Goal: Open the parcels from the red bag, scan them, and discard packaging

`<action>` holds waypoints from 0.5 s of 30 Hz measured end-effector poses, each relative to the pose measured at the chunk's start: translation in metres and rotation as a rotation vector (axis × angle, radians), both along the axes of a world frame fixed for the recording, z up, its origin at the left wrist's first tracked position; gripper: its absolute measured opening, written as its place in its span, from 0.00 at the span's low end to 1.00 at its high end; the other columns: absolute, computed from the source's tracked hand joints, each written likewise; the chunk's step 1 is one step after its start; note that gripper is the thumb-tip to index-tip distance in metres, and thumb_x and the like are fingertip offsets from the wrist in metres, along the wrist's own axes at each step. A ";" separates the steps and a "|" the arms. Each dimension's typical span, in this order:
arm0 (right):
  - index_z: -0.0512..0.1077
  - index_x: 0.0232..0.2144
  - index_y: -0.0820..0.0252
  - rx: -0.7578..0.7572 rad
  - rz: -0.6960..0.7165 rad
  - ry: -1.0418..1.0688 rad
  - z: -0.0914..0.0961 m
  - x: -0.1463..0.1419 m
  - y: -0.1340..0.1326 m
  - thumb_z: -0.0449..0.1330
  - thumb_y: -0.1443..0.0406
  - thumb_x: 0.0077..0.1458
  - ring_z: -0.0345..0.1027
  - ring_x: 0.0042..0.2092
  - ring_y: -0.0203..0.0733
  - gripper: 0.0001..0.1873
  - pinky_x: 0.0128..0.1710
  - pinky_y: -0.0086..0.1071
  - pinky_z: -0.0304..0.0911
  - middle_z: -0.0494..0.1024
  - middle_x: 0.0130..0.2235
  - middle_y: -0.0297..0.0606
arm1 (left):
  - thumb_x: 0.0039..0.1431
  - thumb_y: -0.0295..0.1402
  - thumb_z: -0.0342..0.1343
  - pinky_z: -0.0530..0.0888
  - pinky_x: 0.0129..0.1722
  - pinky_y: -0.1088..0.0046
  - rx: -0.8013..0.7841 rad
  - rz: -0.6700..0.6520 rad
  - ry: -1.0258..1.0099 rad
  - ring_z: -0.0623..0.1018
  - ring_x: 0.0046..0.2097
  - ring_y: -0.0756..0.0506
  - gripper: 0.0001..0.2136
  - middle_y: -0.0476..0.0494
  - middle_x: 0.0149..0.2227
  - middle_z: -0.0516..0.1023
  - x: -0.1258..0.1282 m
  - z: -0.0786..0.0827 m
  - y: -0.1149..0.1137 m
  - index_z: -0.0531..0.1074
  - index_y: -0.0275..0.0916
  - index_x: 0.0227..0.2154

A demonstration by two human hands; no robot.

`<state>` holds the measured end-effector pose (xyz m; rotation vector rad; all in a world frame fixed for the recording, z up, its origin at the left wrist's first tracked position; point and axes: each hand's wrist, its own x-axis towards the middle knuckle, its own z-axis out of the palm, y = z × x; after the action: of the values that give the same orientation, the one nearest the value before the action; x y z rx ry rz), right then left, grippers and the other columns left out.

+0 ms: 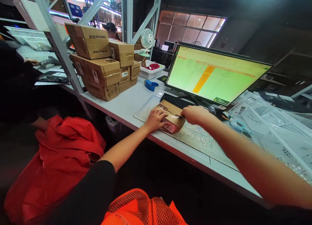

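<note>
A small brown cardboard parcel (172, 118) with a pink label lies on the desk mat in front of the keyboard (175, 101). My left hand (156, 119) rests on the parcel's left end, fingers curled over its top. My right hand (195, 114) is at the parcel's right end, fingers closed; what they pinch is hidden. Behind them stands a monitor (214, 77) showing a green and orange spreadsheet.
A stack of cardboard boxes (102, 64) stands at the desk's left by a metal rack post (60, 46). A blue tape roll (150, 85), a white basket (151, 71) and a fan (147, 39) sit behind. White plastic trays (275, 127) lie right. A red cloth (58, 156) hangs below.
</note>
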<state>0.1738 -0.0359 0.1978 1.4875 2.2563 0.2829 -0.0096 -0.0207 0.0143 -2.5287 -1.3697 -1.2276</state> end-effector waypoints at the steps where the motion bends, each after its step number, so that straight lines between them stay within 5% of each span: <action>1: 0.84 0.40 0.59 -0.008 -0.032 -0.036 0.002 0.019 -0.008 0.63 0.78 0.56 0.79 0.44 0.61 0.15 0.43 0.44 0.73 0.82 0.40 0.53 | 0.61 0.47 0.67 0.66 0.60 0.54 0.000 -0.002 0.033 0.73 0.56 0.35 0.21 0.37 0.52 0.78 -0.001 0.004 0.001 0.77 0.42 0.53; 4: 0.83 0.46 0.54 -0.016 -0.145 -0.105 -0.009 0.076 -0.026 0.59 0.75 0.61 0.79 0.45 0.60 0.18 0.41 0.43 0.71 0.82 0.42 0.50 | 0.62 0.50 0.65 0.67 0.58 0.56 0.022 -0.030 0.150 0.72 0.55 0.35 0.22 0.36 0.51 0.77 -0.004 0.020 0.007 0.77 0.39 0.51; 8: 0.67 0.69 0.49 0.096 -0.308 0.039 -0.070 0.126 -0.043 0.51 0.65 0.73 0.77 0.48 0.58 0.26 0.41 0.41 0.70 0.79 0.50 0.51 | 0.60 0.50 0.66 0.66 0.59 0.58 0.067 -0.104 0.249 0.72 0.57 0.35 0.26 0.35 0.55 0.75 0.002 0.032 0.014 0.75 0.37 0.54; 12: 0.69 0.68 0.55 0.167 -0.336 0.227 -0.127 0.144 -0.052 0.53 0.65 0.72 0.76 0.52 0.58 0.25 0.46 0.41 0.70 0.77 0.52 0.54 | 0.65 0.48 0.63 0.67 0.56 0.58 0.053 -0.096 0.278 0.75 0.54 0.36 0.22 0.35 0.50 0.78 0.010 0.028 0.013 0.75 0.36 0.52; 15: 0.72 0.65 0.60 0.239 -0.297 0.349 -0.128 0.138 -0.040 0.53 0.63 0.73 0.75 0.53 0.57 0.23 0.49 0.42 0.70 0.77 0.52 0.54 | 0.66 0.47 0.61 0.67 0.54 0.59 0.062 -0.070 0.315 0.76 0.52 0.36 0.20 0.36 0.47 0.79 0.016 0.023 0.007 0.76 0.35 0.49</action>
<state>0.3122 -0.0763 0.0700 2.1132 2.2724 0.2213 0.0066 -0.0133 0.0376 -2.6047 -1.1635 -0.8170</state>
